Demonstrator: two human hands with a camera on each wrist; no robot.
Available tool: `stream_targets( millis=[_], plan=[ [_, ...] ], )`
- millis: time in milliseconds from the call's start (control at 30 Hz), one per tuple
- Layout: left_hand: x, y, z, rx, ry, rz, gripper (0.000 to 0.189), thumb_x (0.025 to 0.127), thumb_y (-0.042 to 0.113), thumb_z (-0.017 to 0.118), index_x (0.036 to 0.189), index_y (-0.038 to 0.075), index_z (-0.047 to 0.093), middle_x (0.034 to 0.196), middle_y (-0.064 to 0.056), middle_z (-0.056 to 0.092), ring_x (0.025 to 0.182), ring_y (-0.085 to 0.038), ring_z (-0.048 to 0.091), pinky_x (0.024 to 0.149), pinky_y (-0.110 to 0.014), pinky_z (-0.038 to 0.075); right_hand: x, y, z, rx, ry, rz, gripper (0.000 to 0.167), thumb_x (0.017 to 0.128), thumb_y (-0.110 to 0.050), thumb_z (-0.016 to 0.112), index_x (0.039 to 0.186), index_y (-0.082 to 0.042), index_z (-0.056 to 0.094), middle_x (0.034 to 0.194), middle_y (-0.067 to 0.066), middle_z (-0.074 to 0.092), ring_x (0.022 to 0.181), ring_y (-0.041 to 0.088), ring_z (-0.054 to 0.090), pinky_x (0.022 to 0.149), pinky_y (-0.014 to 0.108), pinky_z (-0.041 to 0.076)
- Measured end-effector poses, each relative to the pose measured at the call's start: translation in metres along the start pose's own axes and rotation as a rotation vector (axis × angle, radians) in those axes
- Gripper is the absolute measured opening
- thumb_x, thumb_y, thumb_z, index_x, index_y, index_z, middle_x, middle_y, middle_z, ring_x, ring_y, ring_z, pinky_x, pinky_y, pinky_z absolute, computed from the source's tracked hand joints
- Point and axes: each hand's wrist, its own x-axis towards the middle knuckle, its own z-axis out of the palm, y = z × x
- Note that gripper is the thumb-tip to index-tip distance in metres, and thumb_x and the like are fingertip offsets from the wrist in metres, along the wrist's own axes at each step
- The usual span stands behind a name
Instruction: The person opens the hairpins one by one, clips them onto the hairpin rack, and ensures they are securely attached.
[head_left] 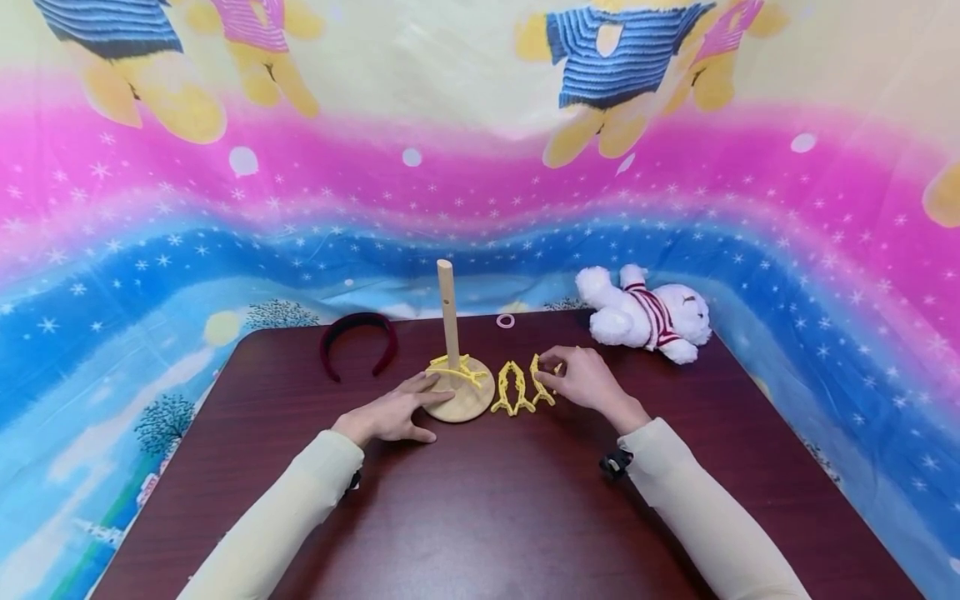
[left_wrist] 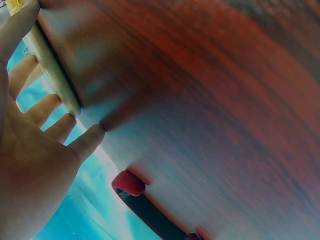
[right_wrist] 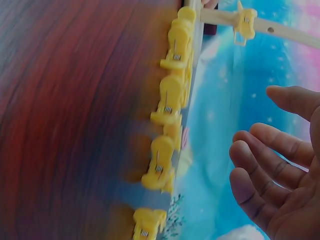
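Observation:
My left hand (head_left: 396, 410) lies with spread fingers at the left edge of the round wooden base (head_left: 461, 408), its fingertips on the base in the head view. From that base rises a wooden post (head_left: 448, 321). Yellow spring clips lie around its foot, and one clip (right_wrist: 245, 22) is at the post in the right wrist view. My right hand (head_left: 585, 379) hovers by a row of yellow clips (head_left: 520, 387) right of the base, overlapping the end ones in the head view. The right wrist view shows its fingers (right_wrist: 242, 185) loosely bent and apart, holding nothing.
A dark red headband (head_left: 360, 321) lies left of the post on the dark wooden table (head_left: 465, 517). Behind the clips is a small pink ring (head_left: 506, 321). A white plush toy (head_left: 648, 317) in a striped top lies at the back right, before a printed cloth backdrop.

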Motion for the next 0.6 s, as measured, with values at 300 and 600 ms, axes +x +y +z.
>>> stream_targets(
  millis=[300,600],
  plan=[
    [-0.002,0.001,0.001,-0.004,0.000,0.008,0.076,0.085,0.038,0.079,0.152,0.026,0.044,0.167,-0.014,0.019,0.156,-0.036,0.011,0.119,-0.055,0.029,-0.009,0.026,-0.006,0.011,0.008,0.054,0.037,0.088,-0.036,0.074,0.112,-0.008,0.074,0.099,0.006,0.076,0.082,0.017,0.069,0.076,0.040,0.056],
    [-0.001,0.001,0.000,0.004,-0.001,-0.006,0.076,0.085,0.039,0.078,0.152,0.028,0.044,0.168,-0.012,0.018,0.156,-0.035,0.011,0.120,-0.054,0.030,-0.018,0.050,-0.011,0.001,0.022,0.162,0.039,0.089,-0.038,0.074,0.114,-0.008,0.074,0.098,0.005,0.076,0.085,0.020,0.070,0.080,0.045,0.054]
  ],
)
